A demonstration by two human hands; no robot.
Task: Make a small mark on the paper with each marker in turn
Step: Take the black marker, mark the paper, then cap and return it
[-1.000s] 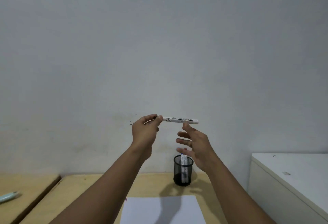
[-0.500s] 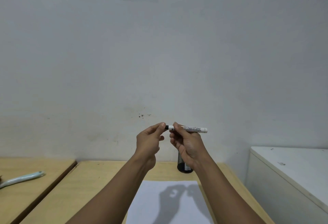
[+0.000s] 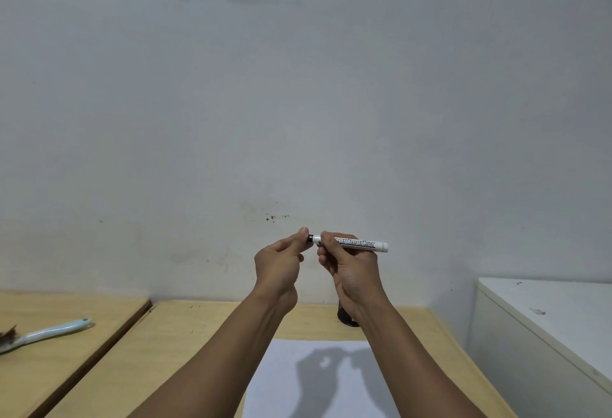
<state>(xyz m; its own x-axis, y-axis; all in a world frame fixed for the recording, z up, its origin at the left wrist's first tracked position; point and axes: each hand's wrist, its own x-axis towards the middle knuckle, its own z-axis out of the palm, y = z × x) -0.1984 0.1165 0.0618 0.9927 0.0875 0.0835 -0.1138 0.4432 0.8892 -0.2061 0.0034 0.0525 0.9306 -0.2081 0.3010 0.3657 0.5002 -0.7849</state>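
the marker (image 3: 356, 243) lies level in the air, well above the paper (image 3: 318, 381) and in front of the wall. the right hand (image 3: 352, 270) has its fingers clamped round the white barrel; the left hand (image 3: 281, 263) pinches thumb and forefinger on the dark cap end. the cup (image 3: 346, 316) stands just beyond the paper, mostly hidden behind the right wrist. the marker looks light, stiff and smooth, so it could twist or slip in a loose grip. best hold seems to be mid-barrel with one hand and the cap with the other, pulling straight apart. the paper is thin and may slide under the tip.
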